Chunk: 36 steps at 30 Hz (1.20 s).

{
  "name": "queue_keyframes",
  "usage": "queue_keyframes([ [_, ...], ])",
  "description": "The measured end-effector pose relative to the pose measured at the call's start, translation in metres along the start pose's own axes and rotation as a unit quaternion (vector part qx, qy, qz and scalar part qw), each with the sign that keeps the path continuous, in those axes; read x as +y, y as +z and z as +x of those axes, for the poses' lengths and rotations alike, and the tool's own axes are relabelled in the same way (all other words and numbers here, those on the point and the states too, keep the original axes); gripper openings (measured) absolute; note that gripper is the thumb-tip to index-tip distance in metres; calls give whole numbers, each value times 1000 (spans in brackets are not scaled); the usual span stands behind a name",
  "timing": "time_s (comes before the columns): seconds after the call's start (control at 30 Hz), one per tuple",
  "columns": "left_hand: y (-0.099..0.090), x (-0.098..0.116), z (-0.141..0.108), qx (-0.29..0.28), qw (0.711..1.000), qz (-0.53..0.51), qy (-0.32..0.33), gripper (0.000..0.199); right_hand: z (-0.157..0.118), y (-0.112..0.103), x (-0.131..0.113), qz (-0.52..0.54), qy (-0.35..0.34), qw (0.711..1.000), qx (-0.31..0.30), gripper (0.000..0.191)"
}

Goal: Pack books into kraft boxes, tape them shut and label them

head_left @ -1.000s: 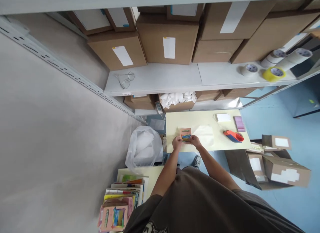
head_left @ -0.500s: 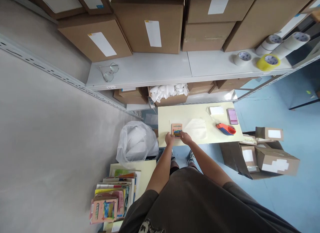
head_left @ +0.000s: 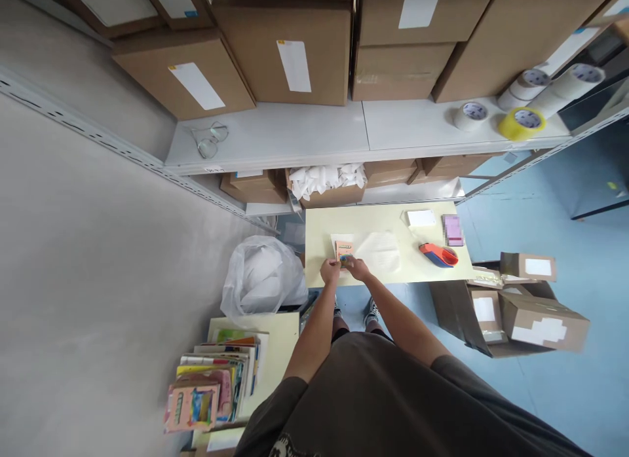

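A small pinkish-orange book with a colourful picture on its cover is at the left part of the pale yellow table. My left hand grips its lower left corner with fingers closed. Across the lower right of the cover lies my right hand, its fingers bent and closed on that edge. Beneath the book, a white sheet sticks out at the top and left. To the right of my right hand lies a creased whitish sheet.
A red and blue tape dispenser, a white box and a purple packet are at the table's right. A plastic bag stands left, with stacked books below it. Cartons sit right; a shelf runs behind.
The book's near edge is lifted and tilted between my hands, and more of the white sheet shows beneath it. My right hand has moved further over the cover. The view has shifted slightly.
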<state>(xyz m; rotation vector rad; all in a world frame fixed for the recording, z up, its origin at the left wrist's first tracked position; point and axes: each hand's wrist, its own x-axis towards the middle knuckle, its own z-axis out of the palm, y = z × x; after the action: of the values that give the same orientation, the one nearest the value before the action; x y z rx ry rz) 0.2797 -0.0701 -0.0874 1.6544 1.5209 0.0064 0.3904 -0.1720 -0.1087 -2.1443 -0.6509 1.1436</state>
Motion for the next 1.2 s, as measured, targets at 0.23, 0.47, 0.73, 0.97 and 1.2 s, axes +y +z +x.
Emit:
queue_keyframes([
  [0.23, 31, 37, -44, -18, 986, 104, 129, 8, -20, -38, 13, 303, 44, 951, 44, 49],
  [0.47, 94, 59, -58, -123, 943, 207, 228, 28, -41, -85, 59, 245, 59, 952, 172, 50],
  [0.73, 115, 45, -69, -165, 918, 226, 281, 52, -33, -89, 82, 171, 31, 981, 91, 39],
  [0.97, 82, 12, -43, -81, 966, 100, 225, 54, -5, -65, 70, 118, 54, 990, 57, 38],
  [1.2, 62, 20, -3, -82, 997, 6, 11, 16, 0, -45, 77, 138, 42, 983, 110, 53],
])
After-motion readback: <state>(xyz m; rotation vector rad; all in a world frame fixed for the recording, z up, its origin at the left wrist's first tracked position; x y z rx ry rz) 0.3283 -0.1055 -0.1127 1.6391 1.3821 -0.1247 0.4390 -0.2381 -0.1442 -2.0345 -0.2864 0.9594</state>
